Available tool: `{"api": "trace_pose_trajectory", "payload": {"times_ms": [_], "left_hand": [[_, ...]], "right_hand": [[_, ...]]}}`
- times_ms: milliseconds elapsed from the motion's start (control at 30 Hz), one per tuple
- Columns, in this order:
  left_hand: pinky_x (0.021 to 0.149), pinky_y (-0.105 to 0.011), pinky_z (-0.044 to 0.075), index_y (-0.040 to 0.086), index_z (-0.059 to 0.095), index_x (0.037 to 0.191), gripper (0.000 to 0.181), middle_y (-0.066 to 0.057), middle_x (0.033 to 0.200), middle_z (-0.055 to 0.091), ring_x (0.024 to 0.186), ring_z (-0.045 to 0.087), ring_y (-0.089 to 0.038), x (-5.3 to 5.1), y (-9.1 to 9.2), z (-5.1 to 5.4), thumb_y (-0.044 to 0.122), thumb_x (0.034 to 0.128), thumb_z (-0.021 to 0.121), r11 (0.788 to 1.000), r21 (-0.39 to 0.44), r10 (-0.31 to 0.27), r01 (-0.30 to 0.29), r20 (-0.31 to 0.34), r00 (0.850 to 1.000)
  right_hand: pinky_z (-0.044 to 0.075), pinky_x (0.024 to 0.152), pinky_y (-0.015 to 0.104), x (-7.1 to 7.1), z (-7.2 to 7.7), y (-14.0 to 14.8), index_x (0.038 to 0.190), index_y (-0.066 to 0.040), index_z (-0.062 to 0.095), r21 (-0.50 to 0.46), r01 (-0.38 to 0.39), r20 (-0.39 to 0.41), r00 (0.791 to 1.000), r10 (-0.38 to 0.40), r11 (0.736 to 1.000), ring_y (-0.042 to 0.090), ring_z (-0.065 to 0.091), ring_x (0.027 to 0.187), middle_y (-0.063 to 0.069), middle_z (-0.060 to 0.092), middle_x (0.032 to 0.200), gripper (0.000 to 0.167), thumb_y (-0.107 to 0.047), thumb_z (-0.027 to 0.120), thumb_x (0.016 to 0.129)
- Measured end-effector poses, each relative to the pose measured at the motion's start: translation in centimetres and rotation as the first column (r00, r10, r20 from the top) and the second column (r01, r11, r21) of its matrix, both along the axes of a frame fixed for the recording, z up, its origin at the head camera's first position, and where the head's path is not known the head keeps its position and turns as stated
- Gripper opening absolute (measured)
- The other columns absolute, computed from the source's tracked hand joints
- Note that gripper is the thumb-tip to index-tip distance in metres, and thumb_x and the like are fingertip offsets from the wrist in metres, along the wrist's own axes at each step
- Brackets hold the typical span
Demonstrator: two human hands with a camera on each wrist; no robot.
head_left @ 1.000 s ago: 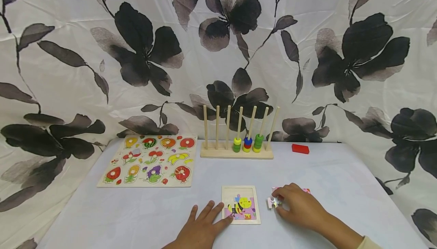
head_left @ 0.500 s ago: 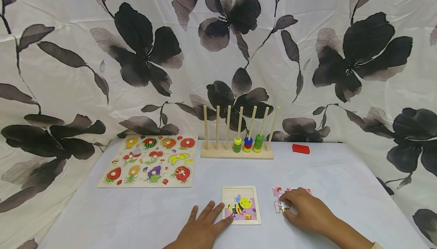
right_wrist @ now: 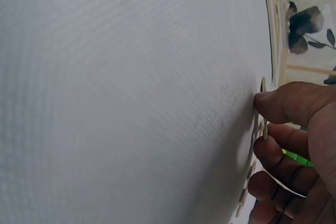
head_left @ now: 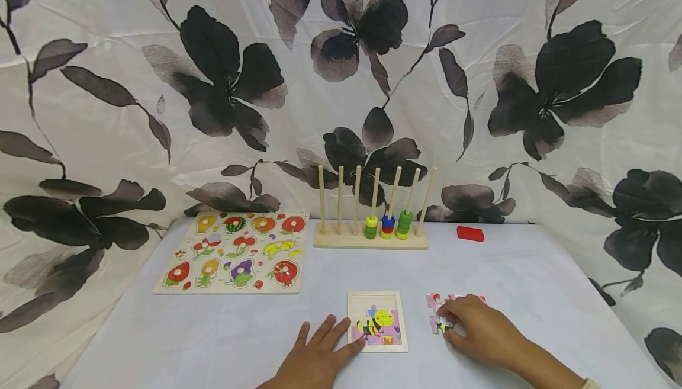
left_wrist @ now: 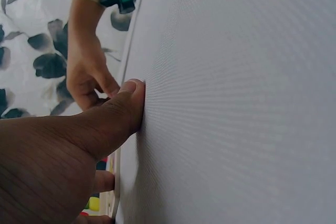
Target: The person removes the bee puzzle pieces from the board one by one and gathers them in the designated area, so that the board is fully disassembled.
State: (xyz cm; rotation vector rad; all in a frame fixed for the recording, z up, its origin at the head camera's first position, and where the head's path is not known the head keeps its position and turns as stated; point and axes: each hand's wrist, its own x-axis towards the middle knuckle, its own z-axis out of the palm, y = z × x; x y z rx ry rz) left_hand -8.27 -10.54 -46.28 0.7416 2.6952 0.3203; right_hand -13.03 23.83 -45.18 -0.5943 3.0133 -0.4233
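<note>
A small wooden puzzle frame lies on the table, with bee-picture pieces in its lower part; its top part shows bare wood. My left hand rests at the frame's left edge, fingers spread, thumb on its lower left corner. To the right, my right hand pinches a puzzle piece between thumb and fingers; the right wrist view shows the thin piece on edge at the fingertips. Pink pieces lie just behind that hand, partly hidden by it.
A fruit puzzle board lies at the back left. Behind the small frame stands a wooden peg rack with coloured rings on several pegs. A red block is at the back right, before a flowered cloth.
My right hand has moved a little to the right and nearer the table's front with the piece, uncovering more of the pink pieces. My left hand has stayed at the frame.
</note>
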Motion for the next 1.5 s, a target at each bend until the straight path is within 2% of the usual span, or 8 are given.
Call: {"api": "trace_pose_trajectory", "payload": {"times_ms": [367,733,1000,1267,1500], "left_hand": [[0.112,-0.072,0.023,0.042,0.045,0.154,0.093,0.001,0.165,0.031,0.151,0.027,-0.033,0.0,0.0,-0.2,0.086,0.0740,0.062,1.000,0.009,0.001,-0.001,0.022,1.000],[0.111,-0.072,0.025,0.041,0.045,0.154,0.093,0.000,0.165,0.032,0.151,0.028,-0.033,0.1,-0.2,-0.4,0.087,0.0749,0.061,1.000,0.015,-0.015,0.015,-0.009,1.000],[0.111,-0.072,0.025,0.039,0.046,0.154,0.092,-0.001,0.164,0.032,0.151,0.028,-0.034,0.2,-0.1,-0.2,0.086,0.0758,0.061,1.000,0.012,-0.021,0.021,-0.014,1.000],[0.111,-0.073,0.024,0.041,0.046,0.154,0.093,0.000,0.164,0.033,0.150,0.029,-0.034,0.1,-0.1,-0.4,0.087,0.0744,0.061,1.000,0.019,-0.009,0.009,-0.011,1.000],[0.111,-0.073,0.025,0.043,0.046,0.153,0.092,0.001,0.164,0.033,0.150,0.029,-0.033,0.0,0.0,-0.3,0.087,0.0736,0.062,1.000,-0.003,0.004,-0.004,-0.006,1.000]], "right_hand": [[0.053,0.076,0.033,0.0,0.1,0.2,0.105,-0.026,0.072,0.012,0.008,0.011,1.000,-0.008,1.000,0.003,0.051,0.092,-0.021,0.054,0.090,0.030,-0.021,0.084,0.078],[0.054,0.078,0.033,0.0,0.3,0.2,0.105,-0.025,0.072,0.019,0.001,-0.002,1.000,-0.001,1.000,0.005,0.052,0.094,-0.021,0.055,0.091,0.031,-0.021,0.085,0.078],[0.056,0.083,0.040,-0.5,0.8,-1.3,0.108,-0.024,0.074,0.006,0.010,0.044,0.999,-0.010,1.000,0.009,0.056,0.100,-0.019,0.061,0.097,0.032,-0.026,0.087,0.079],[0.054,0.077,0.031,-0.8,1.0,-3.3,0.111,-0.021,0.073,-0.028,-0.075,0.027,0.997,0.076,0.997,0.004,0.053,0.094,-0.016,0.062,0.098,0.031,-0.027,0.084,0.083],[0.056,0.080,0.035,-1.2,0.8,-5.2,0.115,-0.021,0.073,-0.033,-0.122,0.041,0.992,0.124,0.992,0.006,0.053,0.095,-0.016,0.060,0.097,0.034,-0.032,0.083,0.084]]}}
